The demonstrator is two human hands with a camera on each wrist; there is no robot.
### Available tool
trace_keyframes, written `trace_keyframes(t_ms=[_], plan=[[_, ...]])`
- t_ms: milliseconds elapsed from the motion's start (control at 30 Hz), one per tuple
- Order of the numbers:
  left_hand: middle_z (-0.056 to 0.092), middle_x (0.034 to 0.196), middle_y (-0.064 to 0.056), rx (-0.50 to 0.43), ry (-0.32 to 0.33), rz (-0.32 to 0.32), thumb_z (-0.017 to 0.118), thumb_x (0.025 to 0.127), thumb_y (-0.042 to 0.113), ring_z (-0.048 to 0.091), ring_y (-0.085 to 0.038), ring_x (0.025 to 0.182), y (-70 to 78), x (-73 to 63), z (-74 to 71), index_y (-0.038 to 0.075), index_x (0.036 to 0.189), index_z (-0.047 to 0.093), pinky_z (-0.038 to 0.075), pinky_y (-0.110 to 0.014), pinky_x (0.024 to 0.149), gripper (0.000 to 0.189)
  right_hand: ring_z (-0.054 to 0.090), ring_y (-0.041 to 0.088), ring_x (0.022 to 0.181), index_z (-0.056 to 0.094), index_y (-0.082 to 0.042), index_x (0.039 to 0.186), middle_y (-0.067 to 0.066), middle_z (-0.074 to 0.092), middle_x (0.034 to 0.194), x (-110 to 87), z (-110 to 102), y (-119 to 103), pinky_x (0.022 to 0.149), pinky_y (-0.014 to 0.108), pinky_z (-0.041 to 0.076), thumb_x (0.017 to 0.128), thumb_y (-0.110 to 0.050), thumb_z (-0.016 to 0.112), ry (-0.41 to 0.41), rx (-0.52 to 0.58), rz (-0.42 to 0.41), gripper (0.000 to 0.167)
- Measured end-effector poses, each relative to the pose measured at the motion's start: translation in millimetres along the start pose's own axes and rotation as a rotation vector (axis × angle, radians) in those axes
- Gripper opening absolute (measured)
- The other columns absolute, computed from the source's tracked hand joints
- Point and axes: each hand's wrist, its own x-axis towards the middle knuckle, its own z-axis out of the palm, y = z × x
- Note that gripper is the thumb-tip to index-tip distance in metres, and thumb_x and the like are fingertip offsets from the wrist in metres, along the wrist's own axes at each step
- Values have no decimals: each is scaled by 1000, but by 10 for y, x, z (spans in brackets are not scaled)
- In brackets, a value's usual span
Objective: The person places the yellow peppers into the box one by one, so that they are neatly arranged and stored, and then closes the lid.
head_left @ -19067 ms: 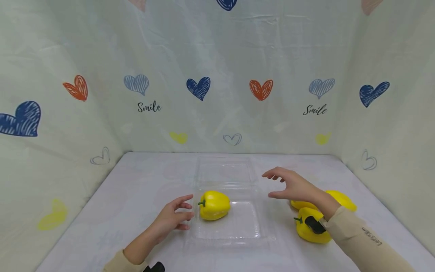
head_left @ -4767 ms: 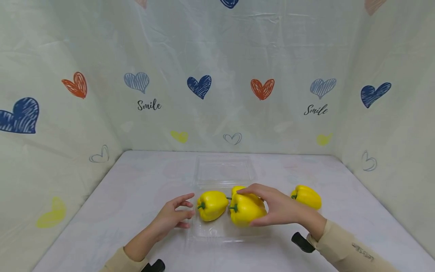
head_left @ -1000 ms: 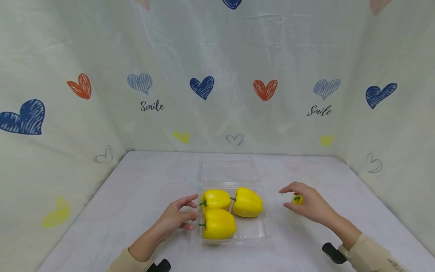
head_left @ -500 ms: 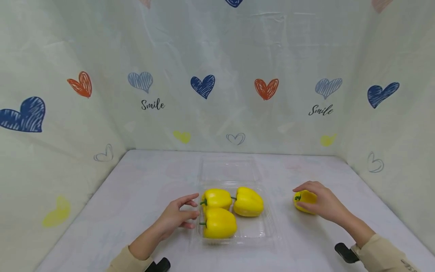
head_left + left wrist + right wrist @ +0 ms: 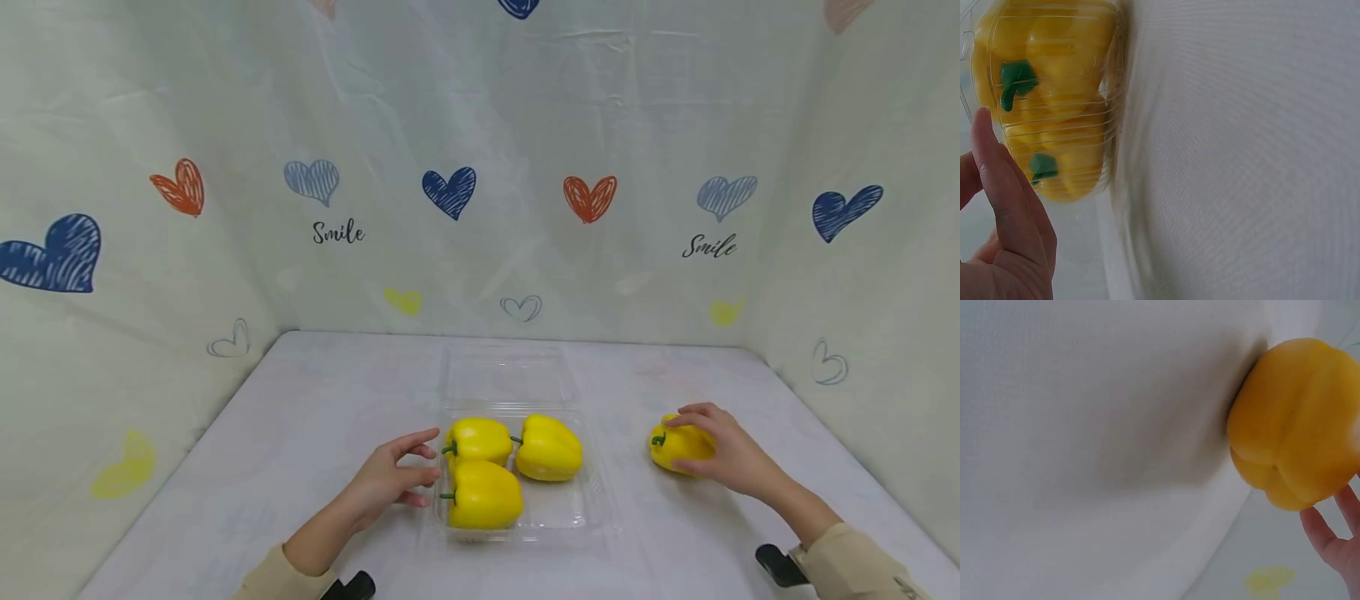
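A yellow bell pepper [image 5: 678, 446] with a green stem sits on the right of the table. My right hand [image 5: 726, 450] holds it from its right side, fingers over the top and thumb along the front. In the right wrist view, fingertips meet the lobed end of this pepper [image 5: 1300, 422]. Three more peppers, among them a front one [image 5: 486, 496] and a right one [image 5: 549, 448], lie in a clear plastic clamshell box [image 5: 558, 512]. My left hand [image 5: 393, 479] is at the box's left wall, fingers extended and holding nothing. Through that ribbed wall, two stems show in the left wrist view.
The box's clear lid [image 5: 510, 377] lies folded back on the far side. A white cloth [image 5: 337, 392] covers the table, and a heart-printed curtain [image 5: 517, 250] encloses it at the back and sides.
Since the earliest frame, two peppers have joined the first in the box. Over the last second my right hand has moved right and closed round the outside pepper. My left hand has stayed put.
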Motion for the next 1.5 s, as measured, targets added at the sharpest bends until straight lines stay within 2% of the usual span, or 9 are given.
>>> trace_keyframes(t_ms=[400,567,700,967,1167,1267,1433,1500], plan=[[46,111,-12,-7,-19,7,70,83,8,59,-19,76,-4,-2,-27,7,139,43,57,-34,60,62,45,44,106,60,-7,110,18,44,117,-49,50,126,86,67,36,65,-6,83,-43,44,27,51],[46,111,-12,-8,-30,8,70,83,8,59,-18,77,-4,-9,-31,7,139,43,57,-34,61,62,48,38,104,60,-10,109,13,46,115,-59,78,125,85,58,41,63,-6,84,-24,-4,18,51],[46,111,-12,-7,-28,3,70,83,8,59,-18,77,0,-12,-22,7,139,43,57,-34,61,62,50,35,102,61,-13,107,10,48,113,-48,71,101,84,56,43,62,-9,85,-15,-36,2,51],[46,111,-12,-6,-23,5,70,82,8,59,-18,77,-3,-13,-23,6,139,43,57,-34,61,63,50,39,103,61,-12,107,12,48,113,-28,47,-25,86,61,42,64,-11,85,-63,12,22,49],[46,111,-12,-2,-22,8,70,83,8,60,-18,77,-9,-5,-23,6,139,43,57,-34,61,63,51,37,104,61,-13,106,9,49,113,-20,21,-121,85,58,44,61,-10,86,-35,-14,-16,52],[46,110,-12,1,-22,8,70,83,8,60,-18,77,-8,-7,-18,6,139,43,57,-34,61,62,52,35,103,62,-15,107,6,49,113,-15,3,-167,84,54,47,60,-10,87,-20,-31,-42,53],[46,111,-12,2,-19,4,70,83,8,60,-18,78,7,-10,-8,6,139,43,57,-34,61,62,53,32,102,62,-18,108,3,50,113,3,-34,-257,84,34,51,61,-13,87,-18,-35,-73,53],[46,111,-12,4,-17,3,70,83,7,60,-18,77,16,-14,-8,6,139,43,57,-34,61,62,53,31,102,62,-18,108,4,50,114,15,-45,-303,84,32,51,62,-14,86,-26,-34,-76,52]])
